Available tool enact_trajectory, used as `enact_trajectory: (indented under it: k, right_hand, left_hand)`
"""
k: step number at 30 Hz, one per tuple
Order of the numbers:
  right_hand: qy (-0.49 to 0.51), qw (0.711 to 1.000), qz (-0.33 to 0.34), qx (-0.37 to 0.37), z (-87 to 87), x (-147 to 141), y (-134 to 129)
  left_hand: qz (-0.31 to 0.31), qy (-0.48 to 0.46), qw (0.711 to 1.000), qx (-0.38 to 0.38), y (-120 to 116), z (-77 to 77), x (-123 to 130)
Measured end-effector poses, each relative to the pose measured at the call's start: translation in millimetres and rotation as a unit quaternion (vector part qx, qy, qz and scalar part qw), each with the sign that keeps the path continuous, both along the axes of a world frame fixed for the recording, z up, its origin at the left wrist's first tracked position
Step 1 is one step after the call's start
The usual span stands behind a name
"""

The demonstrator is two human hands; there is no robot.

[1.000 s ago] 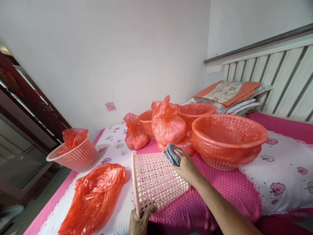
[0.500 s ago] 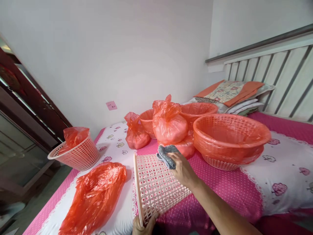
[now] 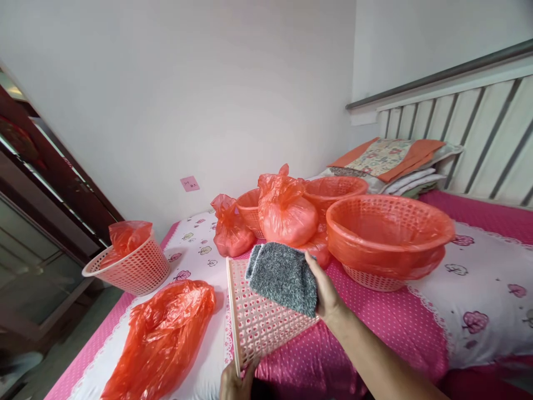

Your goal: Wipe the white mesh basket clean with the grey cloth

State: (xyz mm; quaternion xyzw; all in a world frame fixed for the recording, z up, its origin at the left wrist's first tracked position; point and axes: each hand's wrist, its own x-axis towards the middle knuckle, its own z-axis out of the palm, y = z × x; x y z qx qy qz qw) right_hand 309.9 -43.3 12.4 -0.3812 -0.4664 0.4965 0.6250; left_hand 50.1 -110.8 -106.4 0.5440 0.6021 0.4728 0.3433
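My left hand [image 3: 238,382] grips the near lower corner of a pale pink plastic basket [image 3: 266,328], which lies tipped on its side with its perforated wall facing me. In my right hand [image 3: 327,291] is a folded grey cloth [image 3: 283,278], pinched at its right edge between thumb and fingers. The cloth spreads over the upper part of the basket and hides some of its holes. Whether it presses on the plastic I cannot tell.
A crumpled red plastic bag [image 3: 166,339] lies left of the basket. Farther left stands a small basket [image 3: 144,266] holding red plastic. Tied red bags [image 3: 287,214] and a bag-lined basket [image 3: 387,239] stand behind, on a pink and white bedspread [image 3: 483,289]. Folded bedding [image 3: 387,158] lies at the back right.
The grey cloth, bunched up before, is now spread wider and flatter, and my right hand has shifted slightly right and down. My left hand keeps its hold on the basket's corner.
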Motion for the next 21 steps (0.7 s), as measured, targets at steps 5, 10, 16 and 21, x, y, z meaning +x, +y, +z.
enact_trajectory:
  k: [5,10,16,21]
  right_hand:
    - [0.112,0.986,0.106,-0.062,-6.2,-5.6,-1.8]
    - [0.179,0.978,0.086,-0.056,-13.9,-15.5,-2.0]
    - [0.189,0.968,0.162,-0.041,-9.2,-18.6,-11.7]
    - [0.054,0.995,0.062,0.063,-1.9,-8.4,-10.3]
  left_hand:
    - [0.114,0.041,0.986,0.117,-2.8,7.3,-12.3]
    - [0.049,-0.088,0.991,0.091,-25.1,20.2,33.9]
    - [-0.017,-0.468,0.878,-0.103,-3.2,85.0,100.7]
    - [0.014,-0.414,0.910,0.010,8.6,124.3,98.0]
